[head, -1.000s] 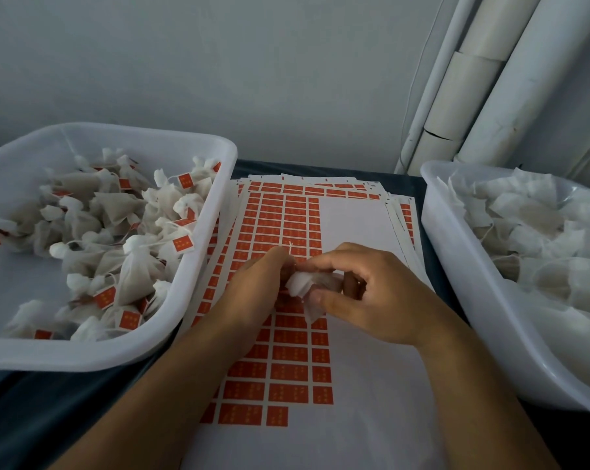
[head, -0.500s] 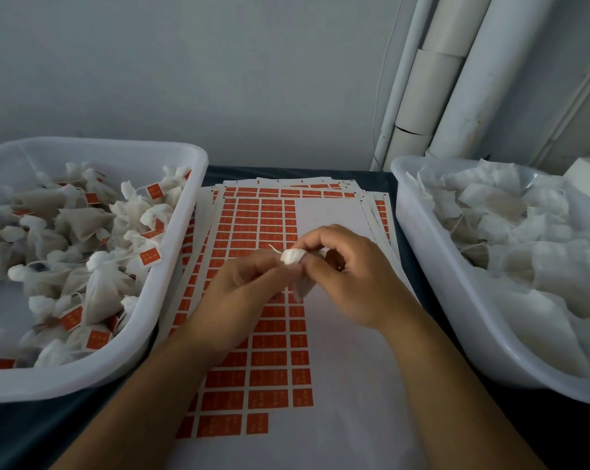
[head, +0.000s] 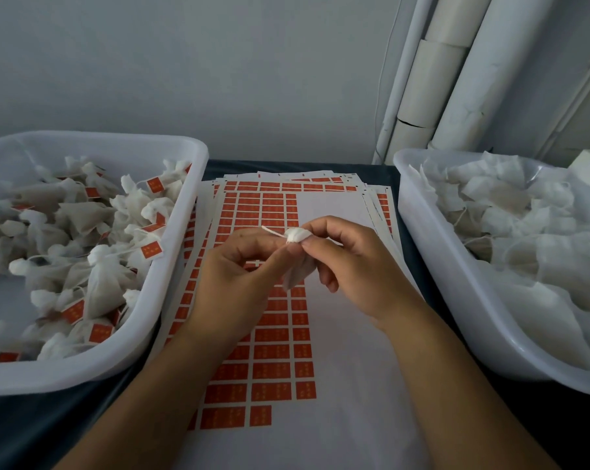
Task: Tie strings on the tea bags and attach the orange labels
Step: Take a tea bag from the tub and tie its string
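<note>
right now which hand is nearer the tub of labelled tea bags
Left. The left hand sits just right of the tub; the right hand is farther right.

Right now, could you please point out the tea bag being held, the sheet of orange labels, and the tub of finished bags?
white gauze tea bag (head: 295,235), head view, gathered top.
white sheet of orange labels (head: 273,334), head view, label column.
white plastic tub of finished bags (head: 185,212), head view, right rim.

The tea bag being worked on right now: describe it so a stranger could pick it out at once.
Between the two white tubs, above the sheet of orange labels, the left hand and right hand meet. They pinch one small white tea bag with its gathered top up and a short string end poking out left. Unlike the bags heaped in the tubs, it is held in the air and shows no orange label.
</note>
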